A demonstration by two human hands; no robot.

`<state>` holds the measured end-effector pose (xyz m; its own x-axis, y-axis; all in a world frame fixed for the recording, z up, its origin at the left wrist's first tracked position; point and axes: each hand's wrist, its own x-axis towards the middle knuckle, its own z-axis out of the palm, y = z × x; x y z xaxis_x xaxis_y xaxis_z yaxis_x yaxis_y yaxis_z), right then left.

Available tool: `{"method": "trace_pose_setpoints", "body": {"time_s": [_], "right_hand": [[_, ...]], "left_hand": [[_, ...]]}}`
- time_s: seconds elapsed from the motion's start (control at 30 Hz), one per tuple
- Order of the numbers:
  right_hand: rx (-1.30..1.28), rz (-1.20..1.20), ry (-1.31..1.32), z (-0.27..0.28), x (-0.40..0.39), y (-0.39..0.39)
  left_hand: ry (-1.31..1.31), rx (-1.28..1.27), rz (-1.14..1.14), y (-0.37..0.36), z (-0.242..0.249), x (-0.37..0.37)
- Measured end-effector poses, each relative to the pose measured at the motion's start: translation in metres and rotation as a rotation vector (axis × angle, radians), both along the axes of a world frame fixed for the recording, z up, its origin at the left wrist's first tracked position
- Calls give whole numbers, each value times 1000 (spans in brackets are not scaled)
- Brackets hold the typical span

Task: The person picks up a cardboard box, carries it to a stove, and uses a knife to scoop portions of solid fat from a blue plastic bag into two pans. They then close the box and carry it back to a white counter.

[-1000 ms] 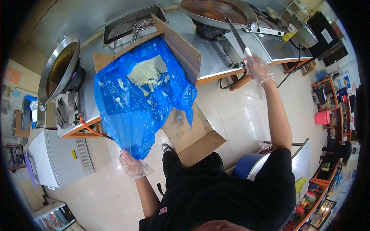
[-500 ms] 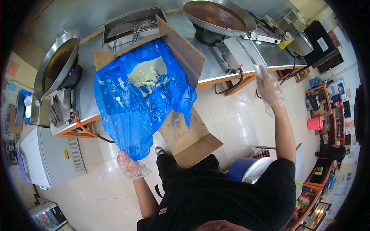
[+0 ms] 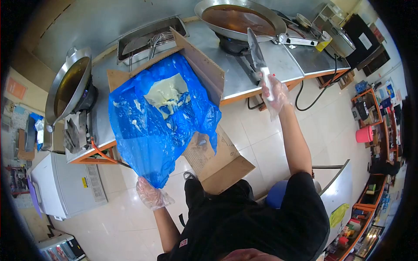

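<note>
An open cardboard box sits on the steel counter, lined with a blue plastic bag that drapes over its near side. Inside the bag lies a pale, fatty-looking block with crumbled pieces. My left hand, in a clear plastic glove, is closed on the bag's lower corner. To the right of the box, my gloved right hand grips the white handle of a knife, its broad blade pointing up and away, smeared pale.
A wok of brown liquid stands behind the knife, and another wok at the left. Behind the box is a steel tray with a whisk. A white freezer stands lower left. A person in dark clothes is far right.
My right hand has moved left, closer to the box, and the knife's blade now points up over the counter. My left hand still holds the bag corner. The view has shifted slightly.
</note>
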<state>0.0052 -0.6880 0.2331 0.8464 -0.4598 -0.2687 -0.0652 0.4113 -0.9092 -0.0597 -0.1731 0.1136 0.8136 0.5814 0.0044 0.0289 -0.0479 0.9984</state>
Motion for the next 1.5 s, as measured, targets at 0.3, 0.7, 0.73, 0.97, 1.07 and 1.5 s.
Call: {"method": "trace_pose_setpoints", "body": {"time_s": [0.3,0.7,0.73,0.97,1.07,1.5], "right_hand": [[29,101,100,-60,-91,25],[-408,249,438,-184,-1,-38],[-326,270,433,-182,2,-34],[86,247,189,-141,-23,10],[152,211,-1,-118,-39,12],[-129,-44,-5,-41,31,-11]], "left_hand": [[5,-11,34,-2,4,-3],[9,82,60,4,8,-6],[12,92,67,5,6,-6],[-82,180,-20,9,-3,-9],[29,85,-25,19,-16,-9],[27,737,56,18,-33,-12]]}}
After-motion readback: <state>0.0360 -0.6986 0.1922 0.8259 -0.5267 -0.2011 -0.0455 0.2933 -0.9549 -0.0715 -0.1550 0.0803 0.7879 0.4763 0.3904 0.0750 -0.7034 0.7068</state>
